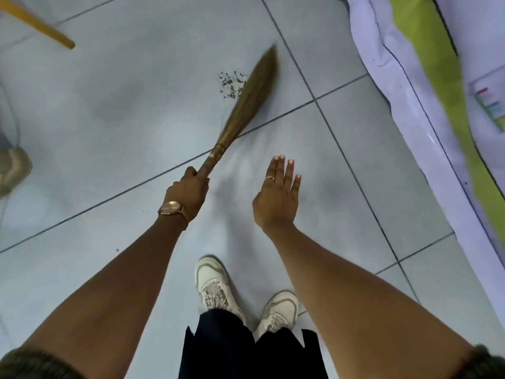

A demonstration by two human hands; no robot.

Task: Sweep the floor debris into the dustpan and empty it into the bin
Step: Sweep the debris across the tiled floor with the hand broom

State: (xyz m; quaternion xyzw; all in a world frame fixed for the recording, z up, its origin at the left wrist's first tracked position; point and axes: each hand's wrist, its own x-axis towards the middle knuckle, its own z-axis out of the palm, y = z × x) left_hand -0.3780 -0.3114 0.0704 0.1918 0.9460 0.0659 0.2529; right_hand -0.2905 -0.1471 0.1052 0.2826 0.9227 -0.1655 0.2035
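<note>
My left hand, with a watch on the wrist, grips the short handle of a straw hand broom, its index finger stretched along the handle. The broom's bristles point up and to the right, blurred, and lie against a small patch of dark debris on the pale tiled floor. My right hand hovers flat above the floor to the right of the broom handle, fingers extended and holding nothing. No dustpan or bin is in view.
A yellow wooden stick lies at the top left. A white and lime-green sheet covers the floor on the right. Another person's shoe shows at the left edge. My two white sneakers stand below the hands.
</note>
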